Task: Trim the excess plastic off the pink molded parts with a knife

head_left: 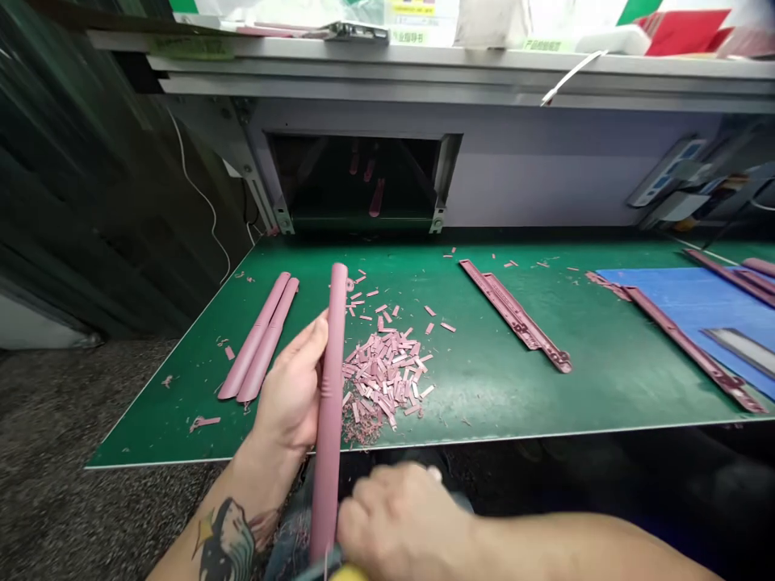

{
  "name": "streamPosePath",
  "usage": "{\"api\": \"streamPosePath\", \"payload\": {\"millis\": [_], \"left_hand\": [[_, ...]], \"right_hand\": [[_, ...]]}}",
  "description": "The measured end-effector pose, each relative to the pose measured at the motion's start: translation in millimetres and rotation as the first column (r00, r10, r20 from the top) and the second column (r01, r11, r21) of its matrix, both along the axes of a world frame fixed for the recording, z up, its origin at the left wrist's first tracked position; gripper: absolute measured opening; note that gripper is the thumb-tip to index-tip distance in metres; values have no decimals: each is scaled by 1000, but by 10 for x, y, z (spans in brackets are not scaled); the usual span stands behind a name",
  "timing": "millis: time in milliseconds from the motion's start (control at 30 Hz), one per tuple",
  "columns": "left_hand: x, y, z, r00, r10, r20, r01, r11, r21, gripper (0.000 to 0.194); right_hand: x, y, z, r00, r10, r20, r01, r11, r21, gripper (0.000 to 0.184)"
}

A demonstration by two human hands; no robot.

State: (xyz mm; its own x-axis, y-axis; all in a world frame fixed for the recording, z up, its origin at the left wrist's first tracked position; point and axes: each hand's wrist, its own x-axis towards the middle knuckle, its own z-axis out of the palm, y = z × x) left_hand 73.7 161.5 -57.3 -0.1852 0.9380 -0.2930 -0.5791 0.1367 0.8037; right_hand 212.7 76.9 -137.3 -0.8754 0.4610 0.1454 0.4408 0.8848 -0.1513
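Observation:
My left hand (295, 393) is wrapped round a long pink plastic strip (331, 379), held upright over the near edge of the green mat (484, 387). My right hand (400, 520) is closed low at the strip's near end, gripping a tool with a yellow handle (345, 573) that is mostly out of view. A heap of pink plastic offcuts (384, 375) lies just right of the strip.
Two finished pink strips (260, 339) lie to the left. A ribbed pink strip (514, 315) lies at centre right, with more (690, 347) on a blue mat (696, 303). A dark chute opening (363, 186) sits at the back under a shelf.

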Motion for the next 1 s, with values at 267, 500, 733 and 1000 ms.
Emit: {"api": "streamPosePath", "payload": {"millis": [267, 500, 733, 1000], "left_hand": [[-110, -156, -126, 986, -151, -76, 153, 988, 23, 37], [164, -515, -187, 978, -169, -122, 156, 982, -107, 46], [115, -468, -312, 986, -90, 140, 92, 996, -9, 34], [88, -322, -200, 992, -105, 73, 100, 993, 66, 28]], "right_hand": [[158, 687, 82, 911, -267, -315, 225, 961, -163, 53], [289, 1417, 773, 866, -376, -331, 363, 926, -102, 49], [271, 1331, 859, 909, -368, -193, 372, 928, -14, 47], [147, 898, 739, 962, -212, -169, 211, 977, -28, 44]]}}
